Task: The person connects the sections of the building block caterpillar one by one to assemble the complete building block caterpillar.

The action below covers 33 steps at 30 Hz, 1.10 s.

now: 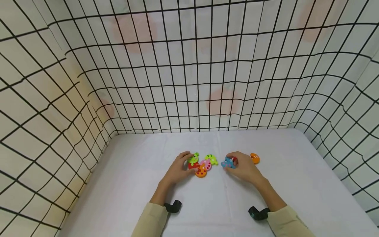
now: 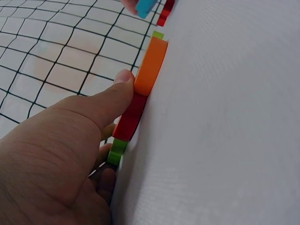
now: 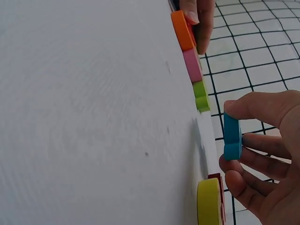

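Observation:
In the head view my left hand [image 1: 177,168] spans a green-and-red animal-shaped piece [image 1: 193,159], fingers at its far side and thumb by the orange spotted piece [image 1: 201,171]. The left wrist view shows the thumb pressing where the orange block [image 2: 151,65] meets the red one [image 2: 132,117]. A pink spotted piece [image 1: 206,164] and a green striped piece [image 1: 212,159] adjoin that cluster. My right hand [image 1: 244,167] pinches a blue animal-shaped piece [image 3: 232,136] between thumb and fingers, raised off the tabletop. Part of a red piece [image 1: 235,159] shows behind it.
An orange piece [image 1: 255,158] lies just right of my right hand. The right wrist view shows a yellow-edged piece [image 3: 208,201] below the hand. White cloth [image 1: 118,191] covers the table, and a black grid over white sheeting [image 1: 204,72] stands behind and at both sides.

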{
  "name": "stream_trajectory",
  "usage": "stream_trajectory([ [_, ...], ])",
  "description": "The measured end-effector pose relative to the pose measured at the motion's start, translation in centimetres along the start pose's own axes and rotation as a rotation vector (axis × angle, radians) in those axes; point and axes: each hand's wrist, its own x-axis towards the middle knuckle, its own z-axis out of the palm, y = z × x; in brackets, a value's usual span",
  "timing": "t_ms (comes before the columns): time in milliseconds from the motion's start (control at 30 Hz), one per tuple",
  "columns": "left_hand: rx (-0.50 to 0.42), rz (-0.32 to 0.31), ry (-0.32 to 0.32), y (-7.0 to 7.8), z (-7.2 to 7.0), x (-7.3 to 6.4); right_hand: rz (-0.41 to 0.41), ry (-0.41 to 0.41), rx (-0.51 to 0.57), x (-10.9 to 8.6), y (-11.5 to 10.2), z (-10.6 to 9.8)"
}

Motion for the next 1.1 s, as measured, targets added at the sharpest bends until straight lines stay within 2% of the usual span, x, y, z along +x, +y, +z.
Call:
stream_trajectory([
  [200,0.002,-0.003,0.016,0.1,-0.2,0.1,-0.025,0.003,0.016,0.6,-0.3,0.8],
  [367,0.011,-0.017,0.004,0.0,-0.1,0.1,-0.038,-0.002,-0.009,1.2,-0.6,1.4],
  [567,0.037,-0.006,-0.007,-0.3,0.0,0.0,-0.029,0.004,0.016,1.7,-0.6,2.2],
  [767,0.027,0.002,-0.010,-0.4,0.0,0.0,0.021,-0.015,0.036,2.0,-0.9,2.9],
  [1100,0.016,0.008,-0.017,-0.2,0.1,0.0,0.034,-0.022,0.036,1.9,-1.4,3.0],
])
